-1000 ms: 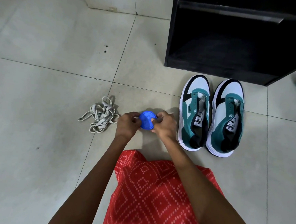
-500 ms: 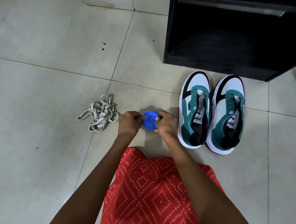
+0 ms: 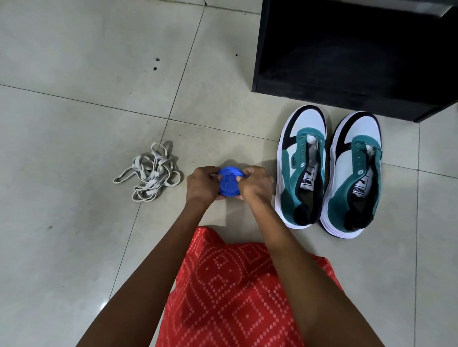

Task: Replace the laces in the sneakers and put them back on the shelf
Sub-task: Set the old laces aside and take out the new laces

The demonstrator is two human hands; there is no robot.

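My left hand (image 3: 204, 183) and right hand (image 3: 255, 184) both pinch a round blue plastic case (image 3: 228, 183) by its rim, held between them over the glossy tiled floor (image 3: 55, 242). Just right of my right hand stand the laceless sneakers (image 3: 301, 167), side by side, teal and suede-looking with smooth white toes, before the black shelf (image 3: 365, 74). Flat grey laces (image 3: 152, 172) lie tangled to my left.

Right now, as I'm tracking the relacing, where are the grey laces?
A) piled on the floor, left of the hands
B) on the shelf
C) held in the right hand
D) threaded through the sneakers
A: the grey laces lie tangled on the floor, left of the left hand.
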